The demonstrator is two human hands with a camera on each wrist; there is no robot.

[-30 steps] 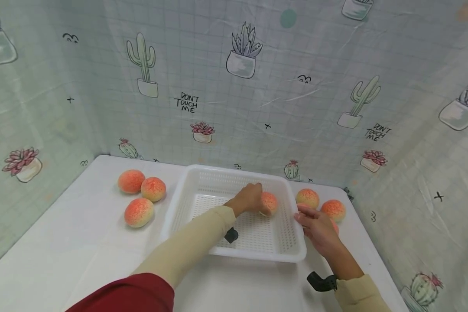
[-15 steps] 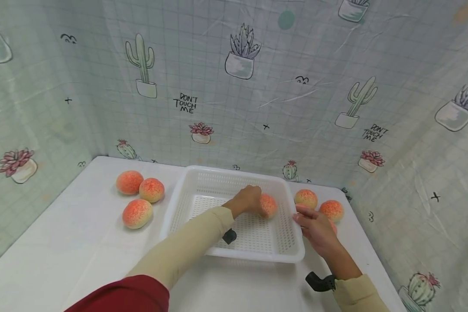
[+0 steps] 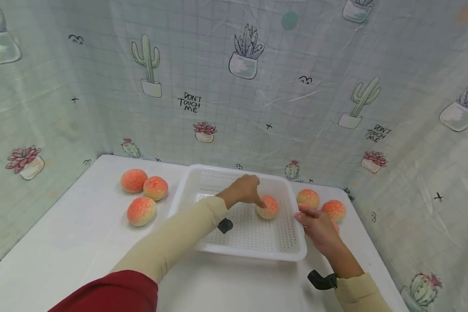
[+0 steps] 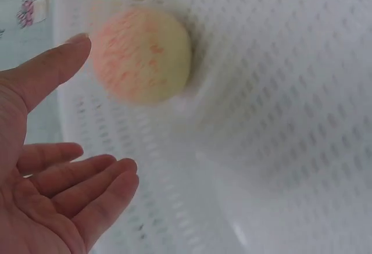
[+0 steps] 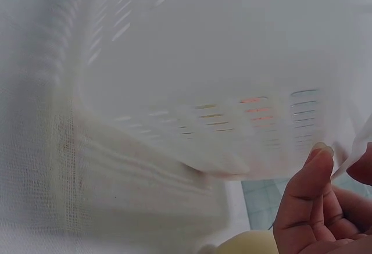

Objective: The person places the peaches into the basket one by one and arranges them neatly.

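A white perforated plastic basket [image 3: 249,255] stands on the table with one red-and-yellow peach [image 3: 271,207] inside, near its right wall. My left hand [image 3: 242,190] is over the basket, just left of this peach. In the left wrist view, the thumb and fingers of the left hand [image 4: 64,190] are spread, holding nothing, and the thumb tip is right at the peach's [image 4: 145,56] edge. My right hand [image 3: 317,227] pinches the basket's right rim from outside; in the right wrist view, the right hand [image 5: 317,207] has the rim between thumb and fingers.
Three peaches [image 3: 141,211] lie on the white table [image 3: 82,242] left of the basket. More peaches [image 3: 333,210] sit to the right, one partly hidden behind my right hand. A patterned cloth [image 3: 203,65] rises behind the table and along both sides.
My left hand has let go of the peach and drawn up and slightly left from it. That peach stays in the basket. The right hand keeps its place at the rim.
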